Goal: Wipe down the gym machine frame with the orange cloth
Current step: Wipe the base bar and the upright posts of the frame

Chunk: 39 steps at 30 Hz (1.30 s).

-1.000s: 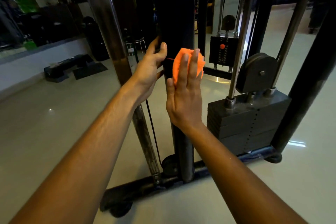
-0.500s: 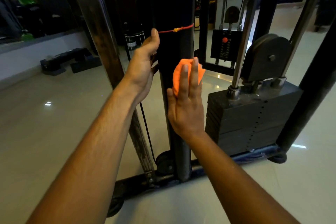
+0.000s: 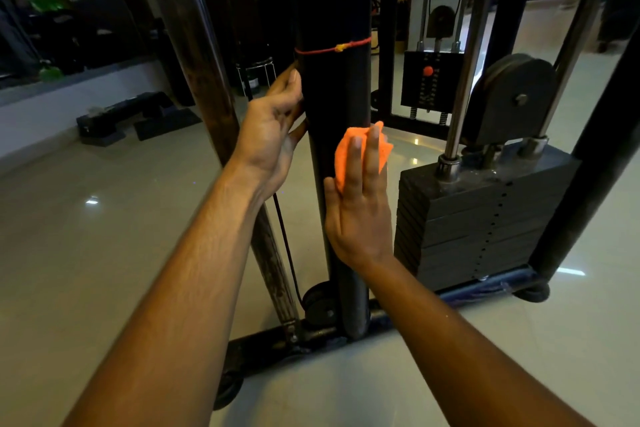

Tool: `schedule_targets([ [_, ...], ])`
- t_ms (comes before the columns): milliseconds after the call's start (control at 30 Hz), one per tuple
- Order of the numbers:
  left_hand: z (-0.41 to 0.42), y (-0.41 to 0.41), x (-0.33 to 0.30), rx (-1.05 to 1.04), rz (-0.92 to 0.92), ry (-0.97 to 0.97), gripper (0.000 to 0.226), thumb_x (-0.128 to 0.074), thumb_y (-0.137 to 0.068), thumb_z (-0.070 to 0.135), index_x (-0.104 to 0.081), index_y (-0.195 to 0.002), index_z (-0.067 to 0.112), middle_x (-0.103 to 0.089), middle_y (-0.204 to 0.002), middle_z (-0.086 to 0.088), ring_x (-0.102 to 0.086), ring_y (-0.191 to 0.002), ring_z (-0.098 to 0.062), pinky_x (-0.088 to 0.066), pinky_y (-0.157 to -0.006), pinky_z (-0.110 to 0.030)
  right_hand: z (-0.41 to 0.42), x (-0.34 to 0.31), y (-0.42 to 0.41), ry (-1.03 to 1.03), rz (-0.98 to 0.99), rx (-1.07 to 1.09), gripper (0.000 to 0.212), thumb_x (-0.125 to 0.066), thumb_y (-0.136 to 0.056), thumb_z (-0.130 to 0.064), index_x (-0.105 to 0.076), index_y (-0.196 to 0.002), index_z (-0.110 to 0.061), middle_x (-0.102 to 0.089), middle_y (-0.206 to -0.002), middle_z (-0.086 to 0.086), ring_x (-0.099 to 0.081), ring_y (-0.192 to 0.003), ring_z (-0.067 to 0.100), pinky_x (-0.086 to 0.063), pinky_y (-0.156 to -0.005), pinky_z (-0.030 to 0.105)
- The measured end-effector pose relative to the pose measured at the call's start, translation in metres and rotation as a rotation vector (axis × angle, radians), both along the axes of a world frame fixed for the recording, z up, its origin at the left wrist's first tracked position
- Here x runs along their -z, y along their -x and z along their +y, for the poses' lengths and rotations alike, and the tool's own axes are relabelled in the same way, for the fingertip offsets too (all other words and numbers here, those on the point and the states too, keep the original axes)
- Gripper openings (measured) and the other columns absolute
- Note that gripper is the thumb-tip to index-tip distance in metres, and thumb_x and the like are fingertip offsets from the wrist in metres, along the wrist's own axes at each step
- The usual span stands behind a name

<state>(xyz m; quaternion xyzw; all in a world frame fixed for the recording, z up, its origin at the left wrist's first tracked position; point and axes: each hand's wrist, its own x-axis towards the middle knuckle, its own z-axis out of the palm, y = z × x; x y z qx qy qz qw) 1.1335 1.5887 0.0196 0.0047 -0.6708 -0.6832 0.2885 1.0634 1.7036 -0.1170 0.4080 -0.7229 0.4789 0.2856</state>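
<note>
Floor: pale glossy tiles (image 3: 104, 253) with small light reflections, running across the whole room.
Room: a gym; a low white ledge with dark glass above it at 10 o'clock, dark step platforms (image 3: 135, 116) on the floor below it, a white wire stool (image 3: 256, 74) behind the post.
Machine frame: a thick black upright post (image 3: 334, 87) at centre, rising from a dark base bar (image 3: 277, 340) at 6 o'clock; a worn brownish metal tube (image 3: 194, 45) leans beside it at 11 o'clock.
Red string: tied round the post (image 3: 332, 48) at 12 o'clock, knot facing the camera.
Weight stack: black plates (image 3: 467, 215) at 3 o'clock, two chrome guide rods and a dark pulley (image 3: 512, 100) above them.
Orange cloth: bright orange, bunched (image 3: 346, 152), lying against the right face of the post below the string.
Right hand: fingers straight (image 3: 360, 215), pressing the cloth flat to the post.
Left hand: at 10 o'clock of the cloth (image 3: 273, 132), fingers curled round the post's left edge, gripping it.
</note>
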Motion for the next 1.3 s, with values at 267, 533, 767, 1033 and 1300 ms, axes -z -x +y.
schedule_targets([
  [267, -0.001, 0.004, 0.006, 0.007, -0.016, 0.045, 0.049, -0.038, -0.115, 0.027, -0.043, -0.164, 0.028, -0.059, -0.156, 0.007, -0.055, -0.144, -0.014, -0.042, -0.119, -0.046, 0.008, -0.091, 0.009, 0.062, 0.025, -0.083, 0.071, -0.043, -0.118, -0.035, -0.004, -0.173, -0.011, 0.011, -0.182, 0.007, -0.004, -0.168, 0.028, -0.057, -0.111, 0.05],
  [533, -0.005, 0.006, 0.018, -0.006, -0.071, 0.024, 0.046, -0.043, -0.114, 0.027, -0.048, -0.16, 0.029, -0.061, -0.154, 0.004, -0.055, -0.144, -0.017, -0.036, -0.125, -0.055, -0.005, 0.011, -0.002, 0.013, 0.007, 0.015, 0.076, -0.04, -0.117, -0.04, 0.014, -0.171, -0.038, 0.022, -0.18, -0.006, -0.003, -0.168, 0.038, -0.052, -0.108, 0.068],
  [767, -0.004, 0.012, 0.033, -0.021, -0.102, 0.051, 0.048, -0.047, -0.111, 0.039, -0.049, -0.158, 0.029, -0.059, -0.156, 0.006, -0.053, -0.146, -0.018, -0.038, -0.124, -0.058, -0.016, -0.024, -0.005, 0.143, -0.031, 0.022, 0.07, -0.043, -0.118, -0.032, 0.002, -0.171, -0.025, 0.018, -0.18, -0.005, 0.0, -0.169, 0.035, -0.039, -0.125, 0.061],
  [1033, -0.001, 0.012, 0.045, -0.064, -0.131, 0.079, 0.039, -0.045, -0.109, 0.054, -0.062, -0.14, 0.04, -0.066, -0.146, 0.012, -0.06, -0.138, -0.014, -0.041, -0.122, -0.055, -0.012, 0.061, -0.009, -0.025, 0.027, 0.042, 0.077, -0.04, -0.117, -0.037, 0.015, -0.171, -0.031, 0.021, -0.18, 0.001, 0.005, -0.167, 0.046, -0.004, -0.136, 0.048],
  [1300, 0.005, 0.01, 0.064, -0.037, -0.129, -0.038, 0.046, -0.046, -0.11, 0.05, -0.061, -0.148, 0.028, -0.068, -0.145, 0.001, -0.061, -0.139, -0.022, -0.044, -0.12, -0.052, -0.01, 0.055, -0.012, -0.018, 0.013, 0.027, 0.076, -0.043, -0.116, -0.033, 0.009, -0.172, -0.023, 0.018, -0.18, 0.001, 0.006, -0.168, 0.042, -0.026, -0.128, 0.07],
])
